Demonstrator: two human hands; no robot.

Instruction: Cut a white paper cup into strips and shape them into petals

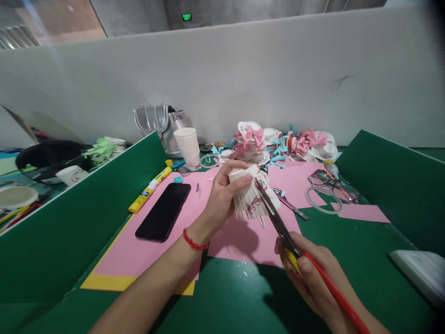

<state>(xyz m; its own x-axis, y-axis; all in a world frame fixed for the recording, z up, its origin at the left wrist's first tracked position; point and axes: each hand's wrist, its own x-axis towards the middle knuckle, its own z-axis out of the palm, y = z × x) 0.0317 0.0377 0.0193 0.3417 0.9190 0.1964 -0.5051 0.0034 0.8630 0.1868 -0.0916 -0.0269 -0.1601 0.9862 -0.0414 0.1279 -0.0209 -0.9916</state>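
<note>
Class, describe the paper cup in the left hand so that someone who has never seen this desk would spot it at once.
On the green table, find the pink sheets. Above them, the left hand, wearing a red bracelet, holds the paper cup beside the scissors' blades. Unlike the uncut stacked cups behind, its wall is slit into thin strips.

Scissors (278,222) are extending from the paper cup (250,206) toward four o'clock; a smartphone (163,212) is lying on a paper sheet (120,257) at nine; a cup stack (188,148) is standing at ten before a bag (153,119); eyeglasses (348,191) are resting at three.
</note>
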